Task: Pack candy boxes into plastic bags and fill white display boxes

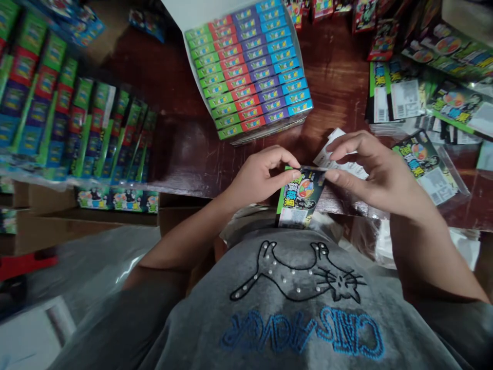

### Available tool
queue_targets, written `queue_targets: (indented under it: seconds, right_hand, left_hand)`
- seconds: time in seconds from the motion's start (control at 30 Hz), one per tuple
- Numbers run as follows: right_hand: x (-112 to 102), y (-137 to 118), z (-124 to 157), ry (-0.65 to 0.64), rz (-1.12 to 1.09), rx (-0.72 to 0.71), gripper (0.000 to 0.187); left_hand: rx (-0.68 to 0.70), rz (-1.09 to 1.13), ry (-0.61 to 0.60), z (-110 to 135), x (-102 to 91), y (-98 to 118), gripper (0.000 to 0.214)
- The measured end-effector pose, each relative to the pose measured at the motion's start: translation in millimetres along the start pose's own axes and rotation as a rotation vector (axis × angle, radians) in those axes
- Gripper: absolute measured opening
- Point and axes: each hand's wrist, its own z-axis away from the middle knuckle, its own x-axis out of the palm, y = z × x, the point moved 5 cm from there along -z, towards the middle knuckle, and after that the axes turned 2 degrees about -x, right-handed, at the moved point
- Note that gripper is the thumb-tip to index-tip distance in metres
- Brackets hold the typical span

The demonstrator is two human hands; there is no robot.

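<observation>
Between my two hands hangs a flat candy packet [296,195], printed black and green with colourful candies and a white label area. My left hand [262,174] pinches its upper left corner between thumb and forefinger. At the upper right corner, my right hand [370,172] holds the same edge with thumb and fingertips. Partly hidden behind the right hand lies a white sheet with rounded shapes [350,167], perhaps stickers. A similar packet [423,164] in clear plastic rests to the right of that hand.
A white open box [204,92] of stacked coloured small boxes [250,72] stands at the back. Rows of wrapped coloured packs [80,128] line the left. More packets [400,95] are piled at right on the dark red table [335,67]. A cardboard box [96,226] sits below left.
</observation>
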Motion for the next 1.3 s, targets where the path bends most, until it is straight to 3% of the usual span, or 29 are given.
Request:
queue_targets:
  seconds: [0.13,0.23,0.37,0.47,0.6,0.77,0.87,0.93,0.97,1.03,1.1,1.2,1.3]
  right_hand:
    - [11,-11,-19,-0.276,0.153,-0.031,0.017]
    - [20,-10,-23,-0.256,0.239,-0.016,0.014]
    - [25,-14,-17,-0.111,0.292,-0.037,0.027]
    - [26,-19,-10,-0.053,0.366,-0.128,0.015]
    - [30,-19,-9,-0.075,0.439,-0.168,0.006]
    - [26,-18,-22,-0.252,0.363,-0.151,0.013]
    - [21,-17,-27,-0.379,0.273,-0.108,0.024]
    - [16,-14,-30,-0.403,0.21,-0.083,0.035]
    - [12,-12,-32,-0.38,0.183,-0.08,0.042]
    - [-1,-9,-39,-0.261,0.11,-0.091,0.054]
    - [-20,-7,-51,-0.075,0.008,-0.118,0.065]
    - [-52,-7,-69,0.151,-0.134,-0.163,0.078]
    - [-71,-7,-89,0.25,-0.205,-0.168,0.077]
  left_hand:
    - [-0.005,-0.039,0.016,2,2.9,8,0.007]
    - [0.005,-0.044,0.032,7,3.9,13,0.005]
    - [0.0,-0.035,0.046,12,3.2,14,0.005]
    - [-0.007,-0.05,0.064,15,1.3,12,0.007]
    - [-0.004,-0.092,0.059,18,-0.9,14,0.014]
    - [0.043,-0.153,-0.06,15,-10.5,28,0.016]
    - [0.14,-0.156,-0.164,-10,-36.7,43,0.011]
    - [0.184,-0.223,-0.077,-43,-71.7,49,0.014]
    - [0.185,-0.302,0.035,-64,-93.1,49,0.015]
    - [0.133,-0.567,0.209,-106,-129.2,43,0.023]
    - [-0.012,-0.859,0.224,-143,-149.5,29,0.042]
    - [-0.228,-1.124,0.115,-179,-159.9,4,0.057]
    - [-0.29,-1.065,-0.029,-199,-159.8,-13,0.051]
